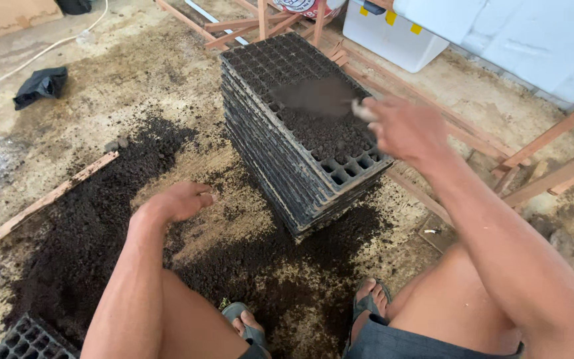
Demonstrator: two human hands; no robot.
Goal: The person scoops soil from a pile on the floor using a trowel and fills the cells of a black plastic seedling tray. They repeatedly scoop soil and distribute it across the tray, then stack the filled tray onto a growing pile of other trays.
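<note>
Your knees and sandalled feet [307, 319] sat nearest, planted on the soil-strewn concrete floor [134, 73], with the corner of a loose black tray [31, 340] at the near left. Your left hand [182, 200] rested low over the loose dark soil [94, 226] spread to the left of the stack, fingers curled under in a loose fist; whether it held any soil, I cannot tell. Your right hand [406, 129] hovered over the near right part of the stack of black seedling trays [300, 133], fingers loosely open and spread, blurred, with soil falling in a dark smear [317, 95] just left of it onto the top tray. That tray's middle cells were filled with soil, while the near corner cells stayed hollow. A wooden slat [54, 195] lay at the left, a black bag [40, 86] far left, and a white box [393, 36] stood beyond the stack.
</note>
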